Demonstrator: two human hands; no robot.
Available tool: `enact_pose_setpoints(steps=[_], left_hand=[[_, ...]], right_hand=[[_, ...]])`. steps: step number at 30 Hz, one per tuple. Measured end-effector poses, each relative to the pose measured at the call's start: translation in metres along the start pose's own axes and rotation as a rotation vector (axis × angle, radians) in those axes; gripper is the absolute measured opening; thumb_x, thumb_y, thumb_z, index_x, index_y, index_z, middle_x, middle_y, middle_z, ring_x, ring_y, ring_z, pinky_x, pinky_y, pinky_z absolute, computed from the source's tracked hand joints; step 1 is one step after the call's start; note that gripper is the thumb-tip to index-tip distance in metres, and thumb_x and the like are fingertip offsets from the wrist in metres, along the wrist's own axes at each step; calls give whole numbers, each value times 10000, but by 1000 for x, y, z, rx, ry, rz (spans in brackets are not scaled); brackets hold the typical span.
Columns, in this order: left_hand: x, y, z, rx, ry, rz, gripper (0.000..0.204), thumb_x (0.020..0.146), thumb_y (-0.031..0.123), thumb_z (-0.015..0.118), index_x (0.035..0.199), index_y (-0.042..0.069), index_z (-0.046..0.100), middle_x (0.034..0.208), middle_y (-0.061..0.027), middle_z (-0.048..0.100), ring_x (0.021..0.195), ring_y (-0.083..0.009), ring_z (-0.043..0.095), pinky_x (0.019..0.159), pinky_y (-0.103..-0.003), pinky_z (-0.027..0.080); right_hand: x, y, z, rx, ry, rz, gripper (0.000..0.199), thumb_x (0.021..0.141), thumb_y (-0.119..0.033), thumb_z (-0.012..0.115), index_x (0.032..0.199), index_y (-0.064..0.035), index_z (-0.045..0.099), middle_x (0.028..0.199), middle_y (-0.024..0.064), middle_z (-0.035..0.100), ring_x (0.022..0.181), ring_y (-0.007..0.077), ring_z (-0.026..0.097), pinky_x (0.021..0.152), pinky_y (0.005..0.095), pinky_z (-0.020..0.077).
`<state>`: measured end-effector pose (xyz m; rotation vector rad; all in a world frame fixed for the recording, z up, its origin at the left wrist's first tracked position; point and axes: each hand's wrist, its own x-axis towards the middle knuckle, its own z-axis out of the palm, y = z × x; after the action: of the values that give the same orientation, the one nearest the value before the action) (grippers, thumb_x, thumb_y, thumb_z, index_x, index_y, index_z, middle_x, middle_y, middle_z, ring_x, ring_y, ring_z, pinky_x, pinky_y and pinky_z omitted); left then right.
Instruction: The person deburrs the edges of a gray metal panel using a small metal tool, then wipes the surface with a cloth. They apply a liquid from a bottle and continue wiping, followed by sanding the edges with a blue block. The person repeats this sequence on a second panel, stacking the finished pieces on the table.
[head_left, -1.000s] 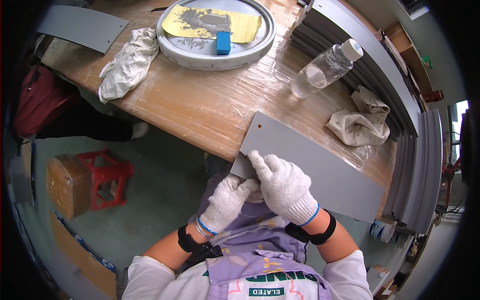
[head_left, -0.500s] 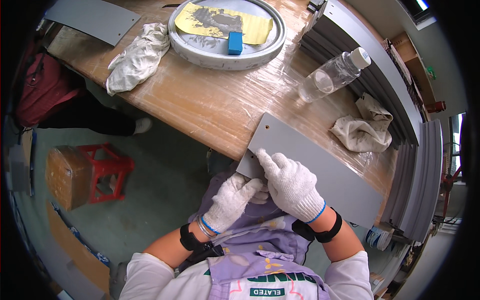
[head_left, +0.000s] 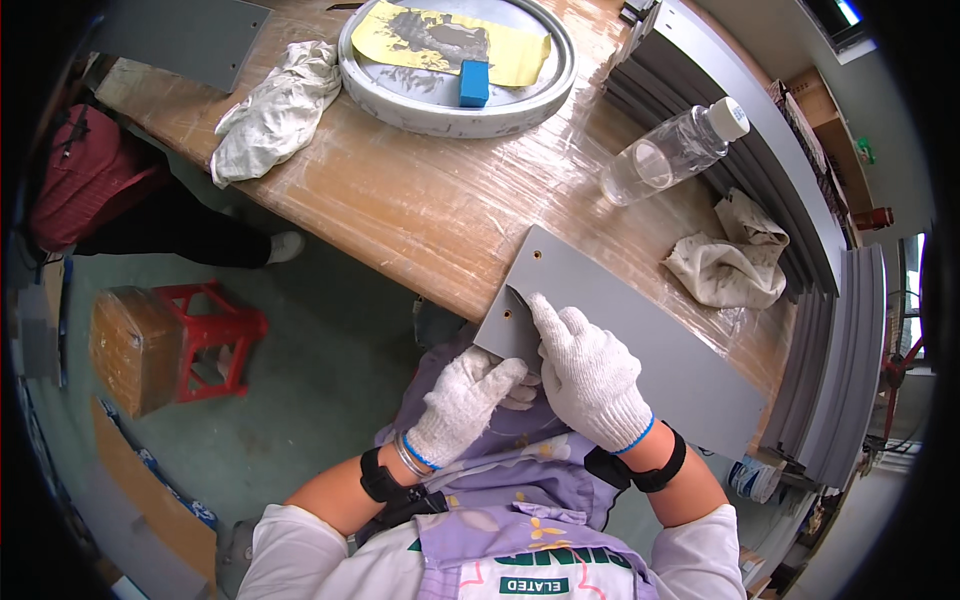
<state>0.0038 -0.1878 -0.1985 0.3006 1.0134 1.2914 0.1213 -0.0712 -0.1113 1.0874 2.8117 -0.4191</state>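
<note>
Panel (head_left: 660,345) lies under your right hand (head_left: 592,375), index straight, other fingers (head_left: 577,325) curled; left hand (head_left: 468,395), nine o'clock; can't tell if either pinches; bottle (head_left: 680,150), one o'clock.

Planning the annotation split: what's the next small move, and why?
Probably a short stroke of the right hand across the grey panel, with the left hand kept at its near edge. The right fingers rest on the panel near a hole, and a dark curved sliver, too small to identify, shows at the extended fingertip.
</note>
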Motion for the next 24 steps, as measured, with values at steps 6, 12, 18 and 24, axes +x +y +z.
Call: enact_pose_setpoints(steps=[6, 12, 18, 24], left_hand=[[-2, 3, 2, -6, 2, 20, 320, 1035, 230, 560, 1152, -65, 605, 1007, -168, 710, 882, -221, 715, 806, -357, 604], [-2, 1, 1, -1, 17, 3, 317, 1033, 232, 569, 1164, -55, 603, 1009, -159, 712, 887, -210, 711, 818, -352, 600], [-3, 2, 5, -42, -22, -1, 272, 1022, 192, 576, 1157, -40, 612, 1017, -146, 711, 900, -201, 708, 830, -334, 590], [-4, -1, 2, 347, 85, 142, 237, 1017, 141, 572, 1183, -25, 604, 1021, -139, 707, 937, -169, 693, 835, -324, 584]], right_hand=[[0, 4, 0, 44, 35, 7, 567, 847, -111, 609, 1402, -115, 494, 1019, 140, 599, 812, 351, 671, 662, 464, 557], [9, 3, -2, 64, 53, -37, 521, 834, -55, 608, 1349, -123, 565, 1020, 115, 632, 818, 357, 662, 697, 451, 543], [47, 26, 1, -21, 260, -55, 507, 825, -93, 627, 1328, -107, 565, 952, 93, 610, 825, 312, 656, 697, 425, 545], [10, -1, -2, -15, -118, -440, 554, 830, -170, 664, 1360, -111, 514, 982, 94, 605, 883, 295, 677, 722, 423, 564]])
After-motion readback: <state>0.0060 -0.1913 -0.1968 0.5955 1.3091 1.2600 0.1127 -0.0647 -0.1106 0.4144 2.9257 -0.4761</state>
